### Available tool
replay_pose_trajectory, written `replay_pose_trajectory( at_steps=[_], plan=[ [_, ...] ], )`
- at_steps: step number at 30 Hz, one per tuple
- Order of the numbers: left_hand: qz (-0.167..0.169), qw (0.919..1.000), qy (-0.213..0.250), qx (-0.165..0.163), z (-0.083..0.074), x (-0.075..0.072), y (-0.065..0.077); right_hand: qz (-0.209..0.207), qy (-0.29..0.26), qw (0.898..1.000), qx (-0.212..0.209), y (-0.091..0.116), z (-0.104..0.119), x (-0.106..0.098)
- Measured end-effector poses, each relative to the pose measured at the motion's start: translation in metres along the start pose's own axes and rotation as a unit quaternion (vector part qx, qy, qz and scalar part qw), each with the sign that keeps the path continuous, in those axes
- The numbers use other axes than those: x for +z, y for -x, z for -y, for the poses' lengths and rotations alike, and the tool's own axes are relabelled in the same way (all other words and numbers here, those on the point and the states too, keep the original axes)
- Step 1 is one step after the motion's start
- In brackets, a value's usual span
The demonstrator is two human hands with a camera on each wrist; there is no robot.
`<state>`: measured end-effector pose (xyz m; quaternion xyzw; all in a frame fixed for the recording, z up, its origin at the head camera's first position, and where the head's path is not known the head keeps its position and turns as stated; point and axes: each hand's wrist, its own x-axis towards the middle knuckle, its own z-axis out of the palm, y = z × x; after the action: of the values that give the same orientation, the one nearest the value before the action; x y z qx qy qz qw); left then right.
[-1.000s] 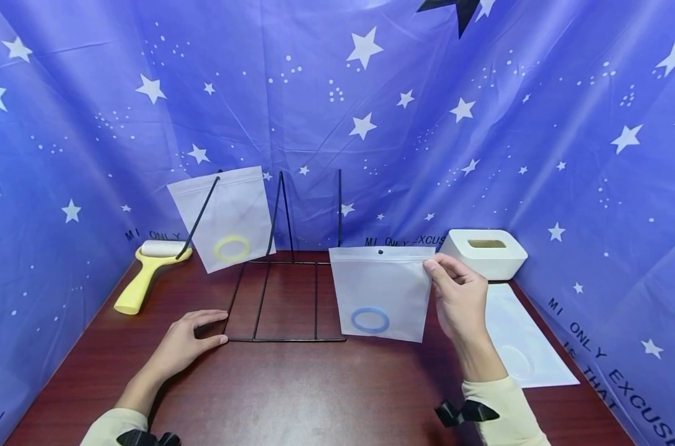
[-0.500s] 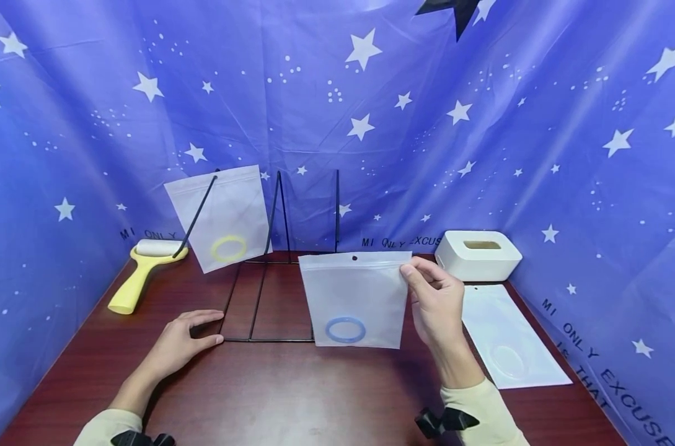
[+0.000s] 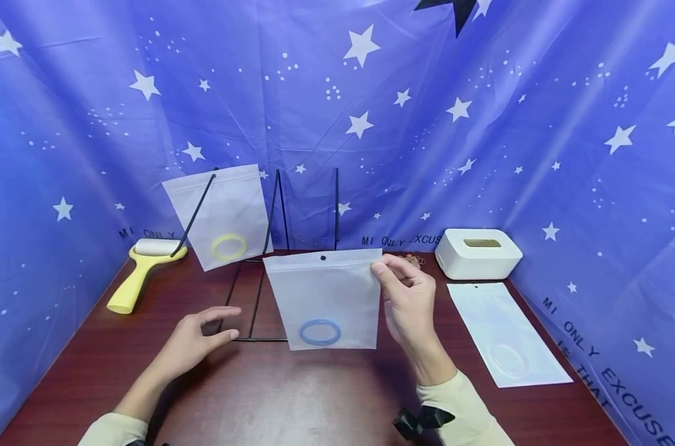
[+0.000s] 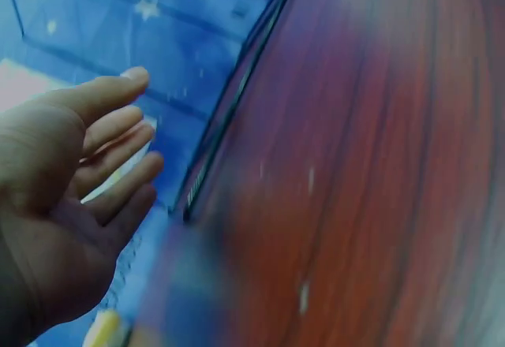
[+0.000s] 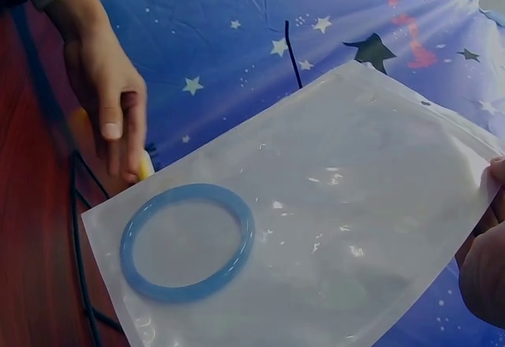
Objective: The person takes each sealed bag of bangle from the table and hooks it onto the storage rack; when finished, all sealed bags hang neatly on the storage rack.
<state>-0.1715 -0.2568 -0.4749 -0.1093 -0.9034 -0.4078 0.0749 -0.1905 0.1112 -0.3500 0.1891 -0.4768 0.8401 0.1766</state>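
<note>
My right hand (image 3: 408, 300) pinches the upper right corner of a frosted zip bag (image 3: 337, 297) between thumb and fingers. Inside the bag, near its bottom, lies a blue bangle (image 5: 188, 293). A small hang hole shows at the bag's top edge. The bag hangs upright in front of a black wire rack (image 3: 257, 297), covering the rack's right part. My left hand (image 3: 194, 341) is over the rack's front left corner, fingers extended and holding nothing. On the rack's left arm hangs a second zip bag (image 3: 225, 207) with a yellow bangle (image 3: 229, 247) in it.
At the left lies a yellow-handled lint roller (image 3: 136, 279). A white tissue box (image 3: 478, 263) stands at the back right, with a third bag (image 3: 499, 322) holding a clear ring flat before it. Small tan bands (image 3: 415, 260) lie behind my right hand. A starry curtain (image 3: 315, 93) surrounds the table.
My right hand has carried the bag with the blue bangle leftward, in front of the rack. My left hand has left the rack's side and shifted slightly right.
</note>
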Motion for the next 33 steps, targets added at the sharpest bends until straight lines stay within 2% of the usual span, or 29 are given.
replay_pose_trajectory(
  at_steps=[3, 7, 11, 17, 22, 29, 33],
  plan=[
    [0.022, 0.9981, 0.058, 0.004, -0.016, 0.006, 0.001, 0.006, 0.001, 1.000, -0.001, 0.001, -0.004, 0.007],
    [0.043, 0.9914, 0.123, 0.010, -0.030, 0.016, 0.004, 0.010, 0.004, 1.000, 0.000, 0.004, -0.006, 0.015],
    [0.063, 0.9834, 0.169, 0.024, -0.037, 0.027, 0.007, 0.011, 0.005, 1.000, 0.000, 0.006, -0.006, 0.023],
    [0.071, 0.9732, 0.219, -0.001, -0.041, 0.039, 0.013, 0.017, 0.005, 1.000, 0.000, 0.010, -0.006, 0.033],
    [0.057, 0.9716, 0.228, -0.027, -0.042, 0.042, 0.017, 0.026, 0.006, 1.000, -0.010, 0.013, -0.007, 0.040],
    [0.020, 0.9775, 0.205, -0.045, -0.041, 0.037, 0.022, 0.029, 0.027, 0.999, -0.012, 0.017, -0.010, 0.049],
    [0.013, 0.9794, 0.195, -0.051, -0.038, 0.031, 0.025, 0.033, 0.031, 0.999, -0.009, 0.018, -0.013, 0.053]
  ],
)
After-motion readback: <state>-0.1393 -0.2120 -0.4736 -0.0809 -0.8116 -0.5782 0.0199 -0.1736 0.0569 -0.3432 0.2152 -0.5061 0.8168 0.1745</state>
